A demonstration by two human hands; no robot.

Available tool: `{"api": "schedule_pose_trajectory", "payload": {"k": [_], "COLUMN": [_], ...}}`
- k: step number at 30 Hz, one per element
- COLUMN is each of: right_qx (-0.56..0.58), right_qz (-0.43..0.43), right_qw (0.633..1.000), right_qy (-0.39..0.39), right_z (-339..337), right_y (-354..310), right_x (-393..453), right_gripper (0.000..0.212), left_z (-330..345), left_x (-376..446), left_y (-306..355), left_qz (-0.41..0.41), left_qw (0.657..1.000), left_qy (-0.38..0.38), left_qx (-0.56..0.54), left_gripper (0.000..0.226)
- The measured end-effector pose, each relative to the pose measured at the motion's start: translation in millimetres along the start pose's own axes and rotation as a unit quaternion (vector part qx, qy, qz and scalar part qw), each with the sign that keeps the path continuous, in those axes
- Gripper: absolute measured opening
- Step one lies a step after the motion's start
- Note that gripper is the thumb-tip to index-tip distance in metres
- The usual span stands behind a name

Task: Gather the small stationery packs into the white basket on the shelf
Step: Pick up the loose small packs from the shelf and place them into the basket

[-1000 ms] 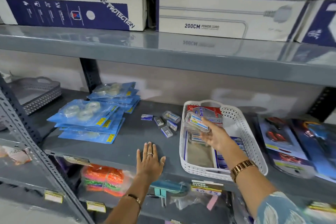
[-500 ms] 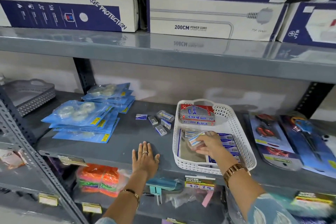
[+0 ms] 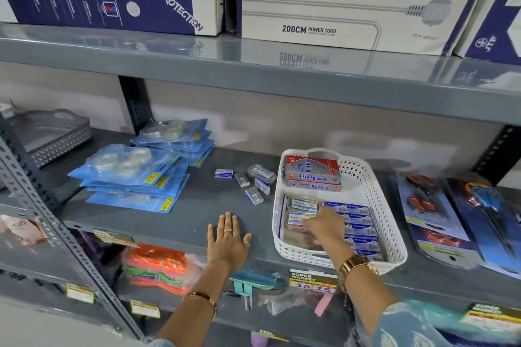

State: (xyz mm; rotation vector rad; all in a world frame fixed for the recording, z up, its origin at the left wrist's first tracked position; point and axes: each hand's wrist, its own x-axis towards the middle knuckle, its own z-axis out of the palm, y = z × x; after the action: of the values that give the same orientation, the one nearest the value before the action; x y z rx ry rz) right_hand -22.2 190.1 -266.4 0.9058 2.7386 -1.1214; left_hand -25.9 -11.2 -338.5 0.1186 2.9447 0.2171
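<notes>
The white basket (image 3: 394, 229) stands on the grey middle shelf, right of centre. Inside it lie red Softek boxes (image 3: 311, 170) at the back, a row of blue packs (image 3: 358, 223) on the right, and two small clear stationery packs (image 3: 303, 204) on the left. My right hand (image 3: 327, 227) reaches into the basket, blurred, fingers spread, with the fingertips on the nearer clear pack. Several small stationery packs (image 3: 253, 196) lie loose on the shelf just left of the basket. Flat on the shelf's front edge rests my left hand (image 3: 229, 239), holding nothing.
Stacks of blue tape packs (image 3: 132, 175) lie at the left, with a grey basket (image 3: 48, 135) beyond the slanted shelf post (image 3: 42, 200). Scissors on cards (image 3: 428, 214) lie right of the white basket. The upper shelf (image 3: 253, 67) hangs low, with power cord boxes (image 3: 324, 14) on it.
My right hand carried a small clear pack from above the basket down into its left side, where the pack now lies. The left hand stayed flat on the shelf.
</notes>
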Motion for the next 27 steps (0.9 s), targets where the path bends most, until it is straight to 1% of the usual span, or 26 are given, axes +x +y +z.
{"api": "schedule_pose_trajectory", "payload": {"k": [2, 4, 6, 9, 11, 15, 18, 21, 23, 25, 27], "right_qx": [-0.09, -0.157, -0.2, -0.233, -0.239, -0.233, -0.202, -0.19, -0.19, -0.184, -0.182], "right_qz": [-0.021, -0.025, -0.022, -0.017, -0.018, -0.048, -0.113, -0.202, -0.239, -0.269, -0.3], "right_qw": [0.995, 0.986, 0.978, 0.97, 0.968, 0.967, 0.966, 0.954, 0.945, 0.94, 0.934], "right_qy": [0.022, 0.04, 0.054, 0.069, 0.067, 0.089, 0.113, 0.117, 0.119, 0.105, 0.071], "right_z": [2, 4, 6, 6, 5, 0, -3, 0, 4, 10, 17], "right_y": [-1, -5, -9, -13, -14, -24, -42, -65, -81, -94, -105], "right_x": [-2, -3, -5, -7, -7, -7, -8, -9, -5, 4, 17], "right_gripper": [0.032, 0.033, 0.036, 0.05, 0.053, 0.04, 0.036, 0.033, 0.035, 0.035, 0.037], "left_z": [0, 0, 0, 0, 0, -2, -5, -8, -11, -13, -15], "left_x": [0, 0, 0, 0, -1, -2, 0, 3, 8, 13, 20], "left_y": [0, -1, -1, 0, -1, -9, -19, -27, -31, -34, -37], "left_qz": [0.0, 0.001, 0.0, 0.001, 0.004, 0.008, 0.007, 0.015, 0.016, 0.015, 0.014], "left_qw": [1.0, 1.0, 1.0, 1.0, 1.0, 0.999, 0.999, 0.999, 1.0, 1.0, 1.0], "left_qy": [0.0, -0.001, -0.001, 0.004, 0.011, 0.024, 0.028, 0.023, 0.017, 0.013, 0.013], "left_qx": [-0.003, -0.005, -0.005, -0.002, -0.007, -0.024, -0.026, -0.019, -0.018, -0.015, -0.017], "left_gripper": [0.064, 0.064, 0.064, 0.063, 0.064, 0.067, 0.069, 0.07, 0.071, 0.071, 0.072]}}
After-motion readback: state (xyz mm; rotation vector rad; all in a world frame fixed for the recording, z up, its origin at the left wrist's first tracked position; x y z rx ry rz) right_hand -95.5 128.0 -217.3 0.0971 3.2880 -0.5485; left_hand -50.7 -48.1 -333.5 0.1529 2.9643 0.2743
